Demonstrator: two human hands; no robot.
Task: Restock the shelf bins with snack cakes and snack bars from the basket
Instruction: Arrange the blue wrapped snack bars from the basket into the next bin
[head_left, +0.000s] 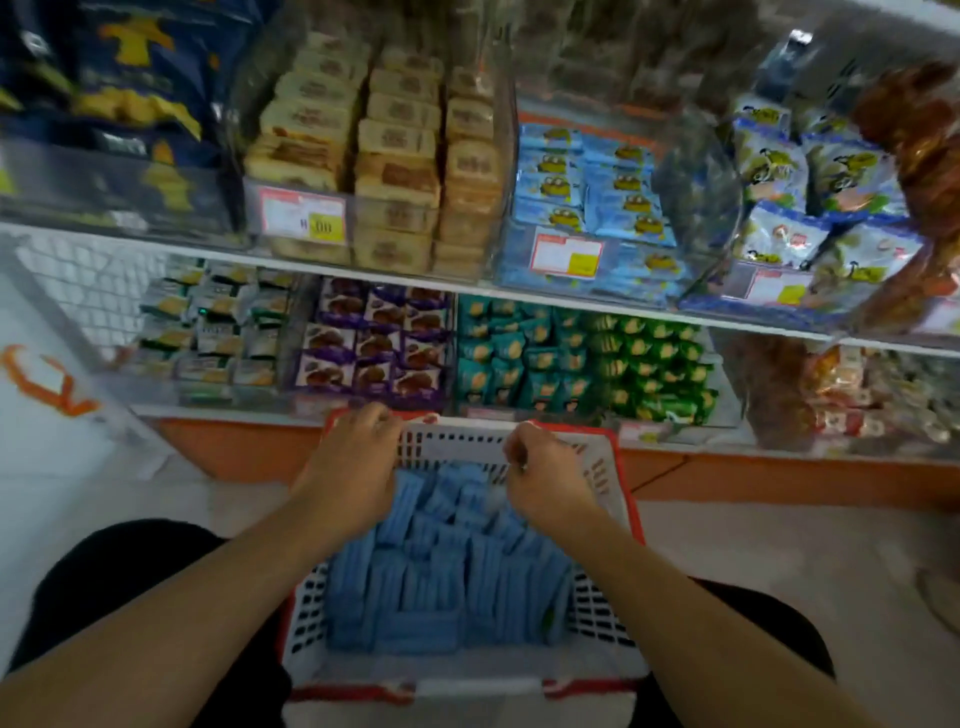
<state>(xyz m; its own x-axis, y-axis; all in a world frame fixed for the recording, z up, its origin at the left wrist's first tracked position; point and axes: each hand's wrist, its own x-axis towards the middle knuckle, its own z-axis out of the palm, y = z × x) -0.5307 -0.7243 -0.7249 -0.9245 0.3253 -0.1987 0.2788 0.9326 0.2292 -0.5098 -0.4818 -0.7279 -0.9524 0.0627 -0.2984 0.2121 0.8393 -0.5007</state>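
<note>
Blue snack packets (441, 566) fill a white basket (597, 613) with a red rim at the lower middle of the frame. Both hands reach over its far end — the left hand (348, 467) lies with fingers curled down among the packets, its grip hidden, and the right hand (545, 478) pinches something small I cannot make out. Above, clear shelf bins hold matching blue packets (587, 192), right of centre, beside tan cakes (395, 156)
</note>
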